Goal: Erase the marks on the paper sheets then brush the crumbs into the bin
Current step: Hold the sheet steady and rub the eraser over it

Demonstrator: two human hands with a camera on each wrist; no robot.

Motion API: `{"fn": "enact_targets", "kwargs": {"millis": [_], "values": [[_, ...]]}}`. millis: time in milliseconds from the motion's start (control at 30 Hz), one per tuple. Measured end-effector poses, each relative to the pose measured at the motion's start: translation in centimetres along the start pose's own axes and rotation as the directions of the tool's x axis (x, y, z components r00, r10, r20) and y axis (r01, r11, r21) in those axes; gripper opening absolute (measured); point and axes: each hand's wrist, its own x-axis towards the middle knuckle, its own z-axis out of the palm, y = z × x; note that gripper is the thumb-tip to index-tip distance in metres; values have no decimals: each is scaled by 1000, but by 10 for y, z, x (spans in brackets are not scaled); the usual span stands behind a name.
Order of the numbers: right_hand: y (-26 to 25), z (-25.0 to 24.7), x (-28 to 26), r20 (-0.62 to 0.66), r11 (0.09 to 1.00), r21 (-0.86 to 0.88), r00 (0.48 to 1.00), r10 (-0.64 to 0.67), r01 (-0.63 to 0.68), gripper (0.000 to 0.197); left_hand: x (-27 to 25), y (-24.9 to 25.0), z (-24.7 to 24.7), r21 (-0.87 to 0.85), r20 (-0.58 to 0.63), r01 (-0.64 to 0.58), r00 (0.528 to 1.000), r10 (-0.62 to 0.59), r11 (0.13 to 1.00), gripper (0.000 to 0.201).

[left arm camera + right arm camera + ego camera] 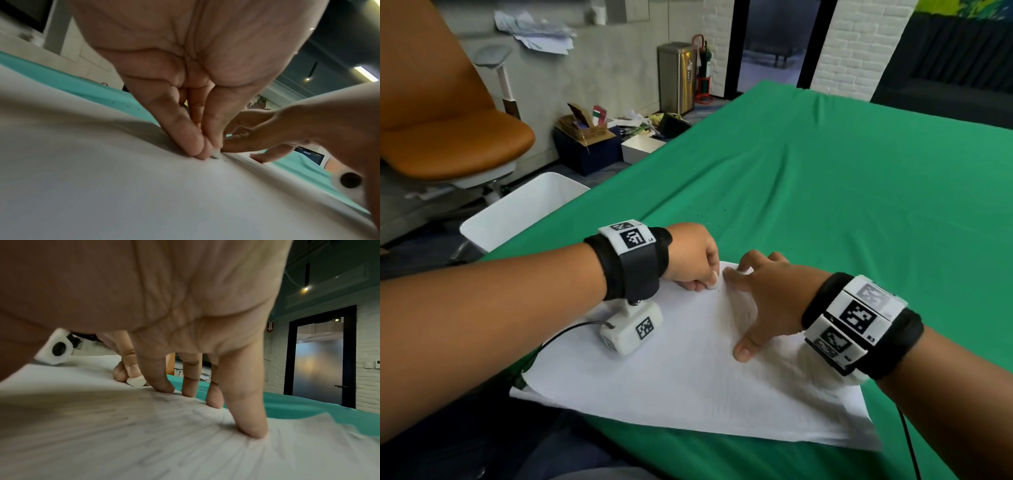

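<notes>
A small white eraser (136,381) is pinched between the curled fingertips of the left hand (693,255) and is pressed onto the far corner of the paper sheets (688,370). Just beside it, the right hand (767,301) is spread flat, its straightened fingers (249,423) planted on the paper so that the sheet is pinned down. The two hands are nearly touching at the fingertips. The erasing step is judged to be in hand; faint grey marks can be made out under the right hand in the right wrist view, so more rubbing is probably called for there before any brushing is begun. For that, the sheet must be kept held taut, or it may crumple under the eraser.

Dark crumbs (717,214) are scattered on the green cloth (825,188) beyond the hands. To the left of the left forearm, below the table edge, a white bin (524,209) is standing; nothing can be made out inside it from what is shown of its interior. The crumbs will need to be swept leftward towards it.
</notes>
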Motion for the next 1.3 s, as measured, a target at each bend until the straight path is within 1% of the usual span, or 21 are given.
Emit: {"fn": "enact_targets", "kwargs": {"millis": [67, 200, 233, 400, 467, 533, 633, 667, 800, 867, 933, 1000, 1033, 1067, 1100, 1133, 1167, 1200, 1233, 1267, 1300], "values": [[0, 0, 0, 2, 1000, 5, 1000, 3, -3, 130, -4, 1, 2, 33, -8, -37, 999, 37, 999, 4], [-1, -2, 1, -4, 1000, 5, 1000, 10, -10, 133, -33, -4, 15, 158, 169, -116, 982, 89, 981, 9], [-1, -1, 0, -3, 1000, -1, 1000, 11, -11, 133, -35, -5, 16, 169, 179, -119, 980, 88, 978, 8], [0, 0, -1, -3, 1000, -19, 1000, -2, 2, 130, -5, 1, 1, 91, -19, -32, 999, 33, 995, 5], [-1, -1, -2, -4, 1000, -20, 1000, -1, 0, 129, -3, 0, -1, 123, -31, -42, 998, 47, 991, 8], [-2, -2, -1, -4, 1000, -11, 1000, 6, -6, 130, -15, -1, 4, 186, 51, -75, 996, 67, 980, 10], [-1, -1, -1, -7, 1000, -1, 1000, 14, -14, 133, -33, -3, 15, 179, 192, -93, 980, 58, 980, 8], [0, -1, 0, -8, 1000, 0, 1000, 15, -15, 133, -32, -1, 15, 165, 180, -85, 982, 54, 983, 6], [1, 2, 1, -10, 1000, 10, 1000, -6, 6, 134, -1, -2, 1, 159, -38, -2, 999, 8, 987, 10], [2, 4, 1, -14, 1000, 15, 1000, -5, 6, 135, 13, -3, -4, 149, -98, 31, 995, -17, 988, 14], [1, 3, 0, -34, 1000, 21, 999, 2, -1, 135, 18, -6, -10, 1, -147, 54, 988, -53, 999, 13], [1, 1, -1, -46, 1000, 23, 999, 9, -8, 133, 13, -6, -18, -272, -184, 58, 977, -111, 960, 14], [0, 1, -1, -47, 1000, 25, 999, 12, -11, 131, 7, -7, -21, -368, -150, 54, 982, -116, 928, 12], [0, 0, -1, -47, 1000, 26, 999, 12, -10, 129, -1, -7, -21, -435, -69, 67, 992, -107, 898, 10], [-1, 0, -1, -49, 1000, 27, 999, 10, -9, 128, -10, -9, -17, -487, 57, 107, 994, -91, 867, 7], [-1, 0, -1, -53, 1000, 26, 999, 9, -7, 128, -18, -11, -12, -514, 218, 175, 974, -70, 840, 7], [-2, 0, -1, -58, 1000, 25, 998, 9, -7, 128, -27, -12, -5, -510, 391, 252, 919, -40, 823, 8], [-2, 0, -1, -62, 1000, 23, 998, 9, -8, 128, -33, -13, 3, -485, 543, 307, 840, 6, 819, 8], [-2, 0, -1, -66, 1000, 18, 998, 9, -8, 127, -35, -13, 9, -477, 634, 346, 772, 44, 808, 8], [-2, 0, -1, -67, 1000, 13, 998, 8, -7, 126, -32, -12, 13, -502, 652, 374, 756, 58, 780, 8], [-3, -1, -1, -65, 1000, 9, 998, 6, -5, 125, -24, -12, 13, -575, 585, 371, 810, 50, 729, 8]]}}
